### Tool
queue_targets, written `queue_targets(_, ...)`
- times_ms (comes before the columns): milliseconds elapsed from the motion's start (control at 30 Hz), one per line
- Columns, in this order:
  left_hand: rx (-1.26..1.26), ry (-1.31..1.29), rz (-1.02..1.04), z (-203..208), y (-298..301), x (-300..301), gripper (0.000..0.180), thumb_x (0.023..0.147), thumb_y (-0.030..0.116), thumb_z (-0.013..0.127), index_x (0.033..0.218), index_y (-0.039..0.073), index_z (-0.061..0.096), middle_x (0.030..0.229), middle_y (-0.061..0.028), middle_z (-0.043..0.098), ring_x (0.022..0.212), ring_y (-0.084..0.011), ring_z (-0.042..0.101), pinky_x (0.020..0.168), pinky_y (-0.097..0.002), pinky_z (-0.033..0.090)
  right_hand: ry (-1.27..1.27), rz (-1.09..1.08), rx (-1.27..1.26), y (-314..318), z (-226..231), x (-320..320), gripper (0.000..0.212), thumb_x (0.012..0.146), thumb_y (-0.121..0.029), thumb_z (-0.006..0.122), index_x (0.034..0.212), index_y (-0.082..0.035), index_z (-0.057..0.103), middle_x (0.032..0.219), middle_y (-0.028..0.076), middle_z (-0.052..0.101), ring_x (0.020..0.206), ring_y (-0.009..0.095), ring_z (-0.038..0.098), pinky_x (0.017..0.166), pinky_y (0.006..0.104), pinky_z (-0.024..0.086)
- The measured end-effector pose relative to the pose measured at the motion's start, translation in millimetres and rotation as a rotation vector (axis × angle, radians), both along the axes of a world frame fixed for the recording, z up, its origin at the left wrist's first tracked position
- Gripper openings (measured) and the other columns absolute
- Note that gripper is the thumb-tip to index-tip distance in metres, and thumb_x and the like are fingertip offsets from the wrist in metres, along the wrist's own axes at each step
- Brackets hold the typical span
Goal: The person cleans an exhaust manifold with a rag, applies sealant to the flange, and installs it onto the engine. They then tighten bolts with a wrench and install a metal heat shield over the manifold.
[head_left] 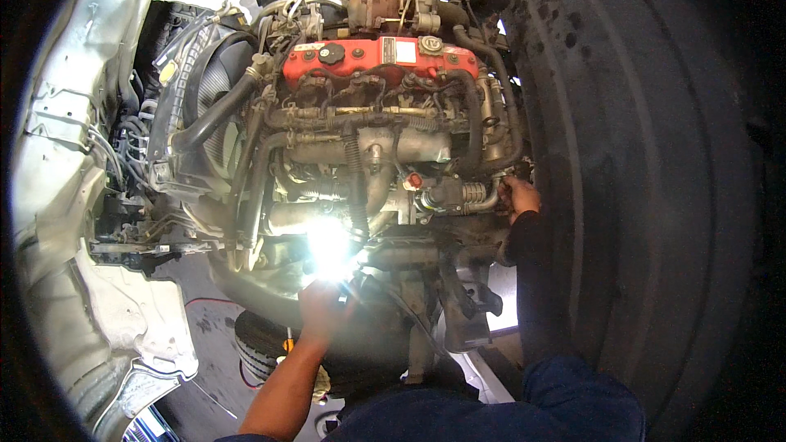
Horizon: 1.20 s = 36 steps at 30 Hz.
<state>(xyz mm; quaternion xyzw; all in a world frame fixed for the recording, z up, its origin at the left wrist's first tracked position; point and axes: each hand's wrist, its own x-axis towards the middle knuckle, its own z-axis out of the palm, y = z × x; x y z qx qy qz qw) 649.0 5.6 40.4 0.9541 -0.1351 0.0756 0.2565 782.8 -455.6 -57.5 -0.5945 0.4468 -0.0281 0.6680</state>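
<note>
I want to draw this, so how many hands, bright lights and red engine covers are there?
Hands: 2, left hand and right hand
Bright light: 1
Red engine cover: 1
Total: 4

- Left hand (323, 304) raised on a bare forearm, fingers curled closed in a grip.
- Right hand (519, 196) stretched forward, dark-sleeved arm extended, fingers bent.

label: small white rectangular sticker (405, 51) | on the red engine cover, far centre | beyond my hands
</note>
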Motion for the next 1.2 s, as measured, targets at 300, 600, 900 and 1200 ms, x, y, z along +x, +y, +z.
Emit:
queue_targets(300, 0.021, 0.033, -0.032, 3, 3, -1, 0.022, 0.087, 0.017, 0.082, 0.075, 0.012, 0.064, 0.067, -0.0106, 0.061, 0.059, -0.0338, 0.060, 0.057, -0.0464, 0.046, 0.081, 0.009, 0.130, 3, -14, 7, 0.023, 0.103, -0.013, 0.068, 0.116, 0.005, 0.072, 0.096, 0.013, 0.074, 0.076, 0.018, 0.068, 0.062, 0.0383, 0.051)
queue_targets(600, 0.037, 0.037, -0.021, 8, 0, -1, 0.022, 0.089, 0.017, 0.080, 0.076, 0.010, 0.065, 0.070, -0.0128, 0.063, 0.062, -0.0357, 0.062, 0.058, -0.0477, 0.047, 0.079, 0.011, 0.207, -8, -28, 8, 0.048, 0.107, -0.016, 0.068, 0.148, 0.006, 0.059, 0.118, 0.018, 0.073, 0.090, 0.022, 0.074, 0.077, 0.0384, 0.066)
queue_targets(900, 0.053, 0.050, -0.019, 6, -1, -1, 0.019, 0.088, 0.017, 0.080, 0.078, 0.010, 0.066, 0.070, -0.0126, 0.063, 0.064, -0.0360, 0.064, 0.060, -0.0486, 0.049, 0.220, 0.221, 0.082, -21, -14, -4, 0.036, 0.108, -0.024, 0.063, 0.133, 0.002, 0.064, 0.108, 0.013, 0.070, 0.081, 0.020, 0.068, 0.065, 0.0400, 0.056)
queue_targets(1200, 0.080, 0.022, -0.035, 1, 0, -2, 0.015, 0.087, 0.016, 0.080, 0.085, 0.009, 0.067, 0.076, -0.0132, 0.066, 0.069, -0.0360, 0.066, 0.062, -0.0481, 0.051, -0.137, 0.622, 0.085, 15, 58, 21, 0.036, 0.106, -0.031, 0.062, 0.124, -0.001, 0.067, 0.113, 0.009, 0.069, 0.101, 0.020, 0.066, 0.091, 0.0415, 0.054)
